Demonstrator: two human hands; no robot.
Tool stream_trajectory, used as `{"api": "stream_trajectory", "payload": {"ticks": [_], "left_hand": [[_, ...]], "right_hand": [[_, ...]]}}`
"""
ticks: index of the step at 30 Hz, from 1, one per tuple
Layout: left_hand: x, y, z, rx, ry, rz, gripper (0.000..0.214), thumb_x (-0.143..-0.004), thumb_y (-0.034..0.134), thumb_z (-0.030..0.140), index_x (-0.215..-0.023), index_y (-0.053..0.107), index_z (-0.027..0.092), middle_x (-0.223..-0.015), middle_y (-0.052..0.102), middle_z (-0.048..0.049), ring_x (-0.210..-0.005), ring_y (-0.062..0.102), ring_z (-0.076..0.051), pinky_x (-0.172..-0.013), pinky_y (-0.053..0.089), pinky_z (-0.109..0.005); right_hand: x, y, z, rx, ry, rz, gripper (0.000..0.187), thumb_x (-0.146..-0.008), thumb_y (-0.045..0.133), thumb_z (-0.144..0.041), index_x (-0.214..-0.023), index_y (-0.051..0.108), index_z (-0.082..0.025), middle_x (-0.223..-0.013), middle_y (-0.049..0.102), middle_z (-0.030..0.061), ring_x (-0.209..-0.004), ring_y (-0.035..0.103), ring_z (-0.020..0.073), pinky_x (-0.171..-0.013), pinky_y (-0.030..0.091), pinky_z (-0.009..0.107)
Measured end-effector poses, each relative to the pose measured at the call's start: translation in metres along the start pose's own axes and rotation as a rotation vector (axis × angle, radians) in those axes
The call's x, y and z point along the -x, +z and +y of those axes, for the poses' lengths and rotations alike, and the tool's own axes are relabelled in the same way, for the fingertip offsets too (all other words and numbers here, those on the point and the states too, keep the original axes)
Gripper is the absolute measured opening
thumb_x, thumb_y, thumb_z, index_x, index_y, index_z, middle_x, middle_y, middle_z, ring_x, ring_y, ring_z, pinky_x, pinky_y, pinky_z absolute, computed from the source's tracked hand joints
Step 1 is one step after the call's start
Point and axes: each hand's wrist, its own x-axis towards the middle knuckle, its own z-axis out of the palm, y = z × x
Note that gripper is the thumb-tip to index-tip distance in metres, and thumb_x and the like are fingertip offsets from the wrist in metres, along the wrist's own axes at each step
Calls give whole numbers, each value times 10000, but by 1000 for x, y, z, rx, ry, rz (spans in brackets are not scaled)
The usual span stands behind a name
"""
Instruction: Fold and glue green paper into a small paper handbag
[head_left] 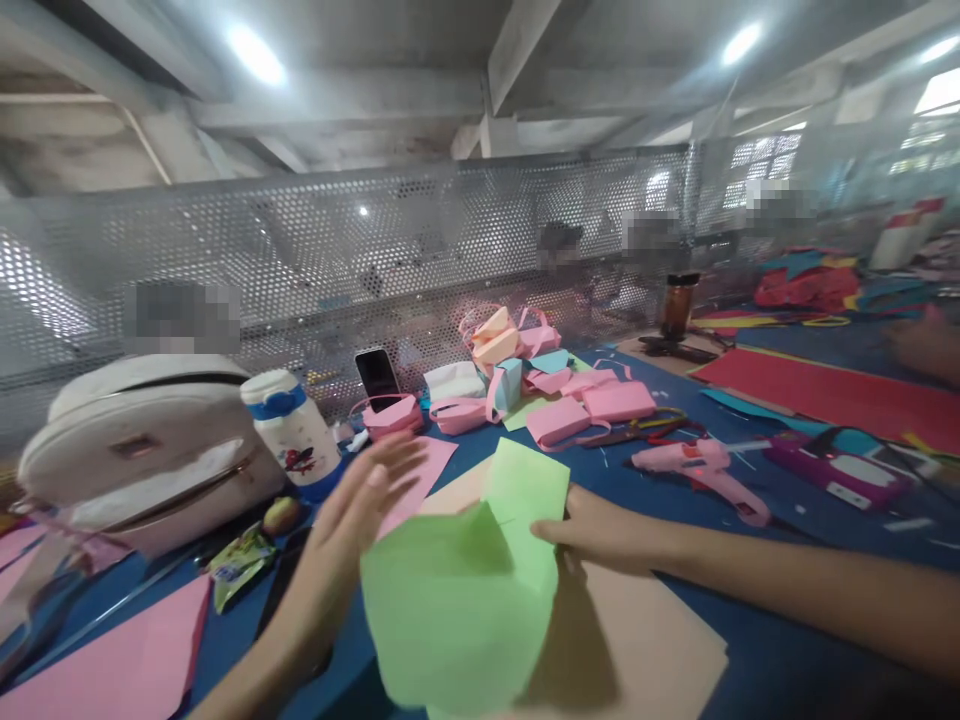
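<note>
The light green sheet of stiff paper [465, 600] is located front and centre, above a flat layer of beige paper sheets [660, 645] on the dark blue tabletop [600, 465]. The right hand [596, 525] grips its right edge, thumb on the near face and fingers behind; this pinch presumably keeps the sheet raised and steady. A shadow cast on the beige layer is consistent with the sheet being lifted. The left hand [349, 515] is open, fingers extended, near the sheet's upper left edge; contact cannot be confirmed owing to blur.

The pink glue gun [709, 465] lies to the right, probably so placed to be within reach while leaving the middle free. Small pink paper bags [619, 400] are grouped at the back, apparently to keep them out of the working area. The dark-screened phone [379, 375] leans upright before the perforated metal partition [315, 230], seemingly using it or a neighbouring item as support.

Condition of sheet: matte, evenly coloured, bowed across its broad lower part; a narrower panel projects upward, with folding visible where the two meet.
</note>
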Motion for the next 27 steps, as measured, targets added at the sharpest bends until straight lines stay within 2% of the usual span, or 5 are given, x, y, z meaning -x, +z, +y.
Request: {"api": "stream_trajectory", "payload": {"ticks": [7, 11, 16, 21, 27], "left_hand": [[25, 9, 57, -914, 760, -207, 390, -971, 529, 417, -1310, 578, 232, -1271, 679, -87, -1171, 623, -261, -1045, 483, -408], [39, 43, 38, -1347, 1170, -298, 386, -997, 430, 199, -1353, 581, 197, -1325, 667, -80, -1246, 575, -229, -1235, 134, -402], [34, 60, 11, -1402, 1191, -328, 380, -988, 407, 151, -1318, 591, 189, -1197, 711, -84, -1183, 605, -231, -1229, 154, -449], [25, 49, -3, -1372, 1173, -345, 327, -952, 424, 54, -779, 665, 193, -594, 570, 28, -646, 584, -164, -1259, 141, -468], [29, 30, -1, -1284, 1199, -438, 339, -985, 431, 99, -736, 636, 203, -701, 627, 13, -761, 632, -151, -1269, 169, -443]], "right_hand": [[15, 12, -3, -210, 82, 44, 367, -763, 592, -207, -1126, 587, -149, -732, 689, 22, -612, 651, 142, -563, 528, 233], [22, 18, -6, -172, 15, 45, 338, -816, 604, -251, -1144, 620, -171, -729, 686, 21, -656, 650, 165, -638, 543, 281], [32, 13, -4, -43, -23, -65, 540, -831, 693, -435, -1294, 564, -189, -853, 705, 63, -707, 674, 216, -679, 561, 354], [39, -18, -8, 396, -171, -135, 948, -708, 805, -274, -1512, 307, -215, -1237, 632, 113, -901, 665, 207, -843, 535, 335], [29, -45, -15, 805, -444, 130, 779, -791, 675, -168, -1498, 356, -234, -1472, 467, 138, -1305, 488, 293, -1046, 437, 427]]}}
